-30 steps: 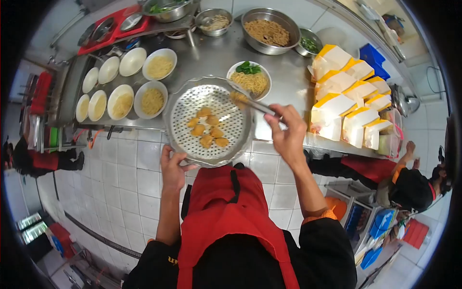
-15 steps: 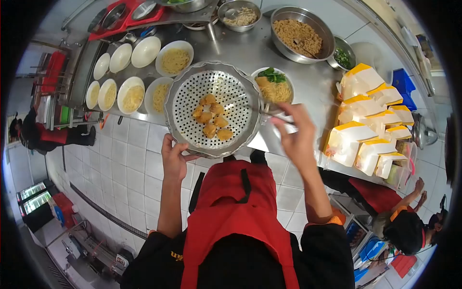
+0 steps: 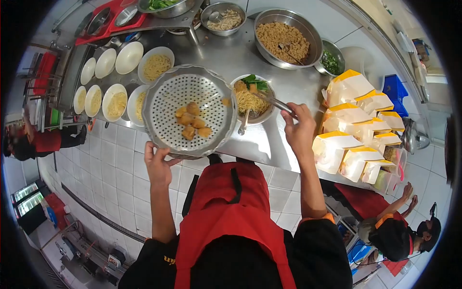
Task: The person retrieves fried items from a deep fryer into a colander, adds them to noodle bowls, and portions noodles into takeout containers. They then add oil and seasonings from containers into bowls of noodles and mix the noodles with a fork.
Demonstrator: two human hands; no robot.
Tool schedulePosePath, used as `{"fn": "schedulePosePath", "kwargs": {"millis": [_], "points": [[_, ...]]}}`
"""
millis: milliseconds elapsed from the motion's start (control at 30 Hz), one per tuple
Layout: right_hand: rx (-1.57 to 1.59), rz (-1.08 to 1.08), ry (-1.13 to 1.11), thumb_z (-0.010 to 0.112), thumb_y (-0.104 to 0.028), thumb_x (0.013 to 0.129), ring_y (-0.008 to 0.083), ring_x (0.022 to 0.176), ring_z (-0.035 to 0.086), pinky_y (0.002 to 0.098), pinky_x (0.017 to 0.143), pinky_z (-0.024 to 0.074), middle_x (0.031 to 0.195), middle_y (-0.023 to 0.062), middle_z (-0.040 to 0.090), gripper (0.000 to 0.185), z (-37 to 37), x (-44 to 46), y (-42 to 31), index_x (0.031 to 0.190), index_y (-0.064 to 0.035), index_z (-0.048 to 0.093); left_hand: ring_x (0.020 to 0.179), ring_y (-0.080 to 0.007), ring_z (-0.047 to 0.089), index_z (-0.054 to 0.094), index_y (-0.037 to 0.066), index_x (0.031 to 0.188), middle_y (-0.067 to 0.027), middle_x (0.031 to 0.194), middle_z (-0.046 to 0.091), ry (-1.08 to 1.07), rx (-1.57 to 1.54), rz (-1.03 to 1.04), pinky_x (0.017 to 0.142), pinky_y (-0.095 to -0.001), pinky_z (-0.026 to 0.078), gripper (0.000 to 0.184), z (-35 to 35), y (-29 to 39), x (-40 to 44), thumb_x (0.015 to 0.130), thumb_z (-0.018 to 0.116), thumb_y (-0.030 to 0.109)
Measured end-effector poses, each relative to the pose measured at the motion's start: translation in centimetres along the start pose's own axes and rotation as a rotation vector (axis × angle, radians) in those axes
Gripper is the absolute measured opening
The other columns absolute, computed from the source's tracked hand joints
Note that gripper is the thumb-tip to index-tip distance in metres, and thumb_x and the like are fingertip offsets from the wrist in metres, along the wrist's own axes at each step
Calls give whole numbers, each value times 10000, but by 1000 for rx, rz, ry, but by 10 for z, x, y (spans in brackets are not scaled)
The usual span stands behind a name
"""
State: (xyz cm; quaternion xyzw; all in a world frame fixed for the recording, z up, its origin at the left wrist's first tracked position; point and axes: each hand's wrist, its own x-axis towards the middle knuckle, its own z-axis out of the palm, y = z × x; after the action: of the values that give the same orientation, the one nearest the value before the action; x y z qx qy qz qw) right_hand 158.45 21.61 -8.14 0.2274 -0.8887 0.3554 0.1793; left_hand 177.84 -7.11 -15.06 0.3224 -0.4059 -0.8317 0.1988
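Note:
My left hand point(image 3: 159, 164) grips the near rim of a large perforated metal colander point(image 3: 163, 91), raised at the counter's front edge. Several golden-brown food pieces point(image 3: 188, 132) lie in its middle, and one sits near its right rim. My right hand point(image 3: 299, 126) is closed around metal tongs point(image 3: 278, 102), whose tips reach over a bowl of noodles point(image 3: 257, 108) just right of the colander. Greens and brownish pieces lie at the far side of that bowl. A spoon point(image 3: 243, 126) leans out over its near rim.
White bowls point(image 3: 130, 58), several with noodles, line the counter's left. A large bowl of brown crumbly topping point(image 3: 284, 41) and a smaller bowl of chopped greens point(image 3: 331, 60) stand behind. Open takeaway boxes point(image 3: 353, 120) fill the right. Co-workers point(image 3: 392, 231) are at both sides.
My right hand and the tongs have moved from over the colander to over the noodle bowl. The view has shifted, and a spoon handle now shows at the bowl.

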Motion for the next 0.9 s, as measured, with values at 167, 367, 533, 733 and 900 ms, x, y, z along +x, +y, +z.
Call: {"fn": "schedulePosePath", "kwargs": {"millis": [167, 367, 533, 733, 900], "points": [[-97, 27, -32, 693, -14, 730, 302, 764, 574, 369, 680, 465, 848, 156, 574, 280, -1, -1, -7, 997, 22, 615, 765, -185, 620, 414, 112, 887, -80, 899, 582, 13, 31, 41, 538, -392, 600, 188, -9, 2, 1, 760, 508, 9], [79, -142, -155, 701, 6, 698, 292, 752, 542, 358, 671, 456, 801, 139, 559, 310, 21, -14, -74, 996, 11, 616, 861, -184, 612, 413, 75, 961, -68, 959, 562, -71, -3, 39, 563, -393, 616, 240, -3, -4, 8, 747, 505, 18], [35, -168, -152, 676, 42, 686, 302, 708, 501, 386, 630, 422, 743, 134, 517, 261, 21, -4, -69, 939, 24, 613, 871, -191, 613, 407, 74, 965, -82, 984, 539, -51, 16, 33, 564, -395, 616, 244, 10, 0, 6, 749, 505, 18], [-101, 7, -4, 672, 2, 734, 293, 680, 518, 372, 619, 423, 756, 140, 525, 198, 10, 9, 4, 922, 29, 618, 728, -220, 630, 393, 78, 895, -106, 886, 566, 29, 17, 49, 551, -402, 610, 236, 13, 0, 9, 724, 526, -14], [40, 107, 25, 687, -61, 764, 267, 673, 531, 346, 598, 451, 778, 133, 530, 250, 6, 7, -18, 989, 25, 619, 716, -215, 625, 395, 81, 891, -111, 891, 570, 67, 43, 40, 553, -407, 608, 235, 12, 1, 9, 724, 529, -15]]}}
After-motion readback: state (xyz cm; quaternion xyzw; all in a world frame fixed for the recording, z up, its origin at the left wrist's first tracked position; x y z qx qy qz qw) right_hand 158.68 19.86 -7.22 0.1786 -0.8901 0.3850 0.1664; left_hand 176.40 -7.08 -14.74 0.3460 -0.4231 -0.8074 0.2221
